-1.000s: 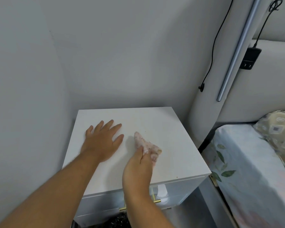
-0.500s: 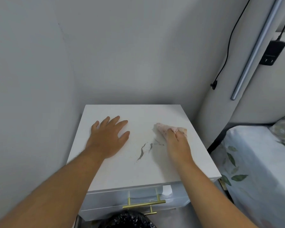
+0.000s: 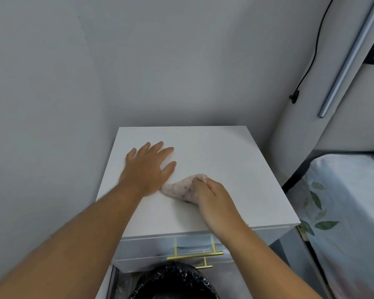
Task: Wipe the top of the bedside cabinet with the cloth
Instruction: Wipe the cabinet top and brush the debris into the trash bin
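A white bedside cabinet (image 3: 214, 160) stands in the corner, the wall to its left and far side, a bed (image 3: 350, 212) with a leaf-print cover to its right. Its flat top serves as the worktop, and it looks smooth and hard, so a cloth should slide over it easily. Below the near edge sits a drawer with a brass handle (image 3: 194, 254), and a black bag (image 3: 175, 283) lies nearest of all.

The left hand (image 3: 148, 169) rests palm down on the left half of the top, fingers spread flat, likely steadying the cabinet. The right hand (image 3: 212, 197) is near the middle, its fingers curled and pinching the cloth (image 3: 177, 188) at its right end.

The cloth is small, pale pink with darker spots, bunched and limp against the top, its free end touching the left hand. It looks light and soft. Gripping it in a bunch, as here, and pressing down should keep it from slipping.
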